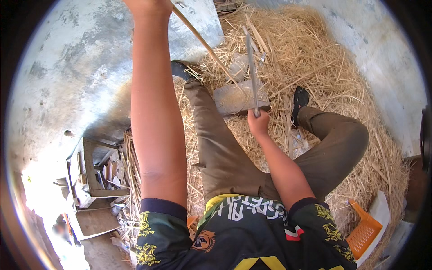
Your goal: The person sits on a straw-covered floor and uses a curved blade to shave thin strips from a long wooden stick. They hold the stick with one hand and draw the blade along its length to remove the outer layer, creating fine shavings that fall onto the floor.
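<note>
My left arm reaches to the upper edge, where my left hand (150, 4) is mostly cut off. A long thin bamboo stick (198, 36) slants from beside that hand down to a wooden block (227, 100) between my legs. The stick appears held up by that hand, though its fingers are out of the picture. My right hand (258, 123) is closed around the handle of a long-bladed knife (252, 67). Its blade points away from me, over the block and to the right of the stick's lower end.
Straw and thin shavings (297, 45) cover the floor around my legs. Grey walls (76, 58) rise on both sides. At left stands a wooden frame (108, 192) near scraps and sticks. An orange plastic piece with holes (364, 234) lies at lower right.
</note>
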Motion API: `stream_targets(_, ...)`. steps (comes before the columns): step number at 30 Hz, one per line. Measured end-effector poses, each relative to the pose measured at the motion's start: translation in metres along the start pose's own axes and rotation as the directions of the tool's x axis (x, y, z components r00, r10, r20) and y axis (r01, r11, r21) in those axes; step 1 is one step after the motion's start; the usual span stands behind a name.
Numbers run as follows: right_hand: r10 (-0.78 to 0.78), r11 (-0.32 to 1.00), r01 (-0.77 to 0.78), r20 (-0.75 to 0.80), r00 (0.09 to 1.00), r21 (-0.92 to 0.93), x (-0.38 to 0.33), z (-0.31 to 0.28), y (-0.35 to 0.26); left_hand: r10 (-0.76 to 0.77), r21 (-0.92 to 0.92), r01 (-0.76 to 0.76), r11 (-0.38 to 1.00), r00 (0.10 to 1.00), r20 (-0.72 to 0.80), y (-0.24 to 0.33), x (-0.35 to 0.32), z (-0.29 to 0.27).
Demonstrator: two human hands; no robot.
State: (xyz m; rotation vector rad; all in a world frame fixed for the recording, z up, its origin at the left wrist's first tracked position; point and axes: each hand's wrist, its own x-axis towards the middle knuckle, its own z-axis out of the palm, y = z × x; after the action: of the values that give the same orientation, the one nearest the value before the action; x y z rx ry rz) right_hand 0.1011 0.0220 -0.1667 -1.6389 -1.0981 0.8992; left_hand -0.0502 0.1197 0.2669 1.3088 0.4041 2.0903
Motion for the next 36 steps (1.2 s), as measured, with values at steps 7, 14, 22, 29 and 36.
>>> stream_targets(7,0.313,0.889,-0.266,0.070,0.947,-0.374,-0.006,-0.005,0.051,-0.016,-0.015,0.016,1.000,0.999,0.030,-0.012,0.007,0.006)
stream_targets(14,-0.072,0.996,0.074,-0.041,0.997,0.050,0.007,-0.013,-0.045,-0.010,-0.020,0.011,1.000,0.998,0.064,-0.016,0.010,0.000)
stream_targets(22,0.380,0.855,-0.331,0.046,0.924,-0.400,-0.014,0.005,0.087,0.031,0.066,-0.027,0.997,0.998,-0.056,-0.021,0.012,0.009)
stream_targets(29,0.316,0.920,-0.293,0.052,0.947,-0.262,0.002,0.008,0.056,-0.051,0.009,0.051,0.999,0.998,0.046,-0.021,0.025,-0.014)
stream_targets(36,0.118,0.979,-0.121,0.023,0.993,0.163,0.016,-0.002,0.004,-0.136,-0.080,0.145,0.986,0.984,0.117,-0.008,0.003,-0.004)
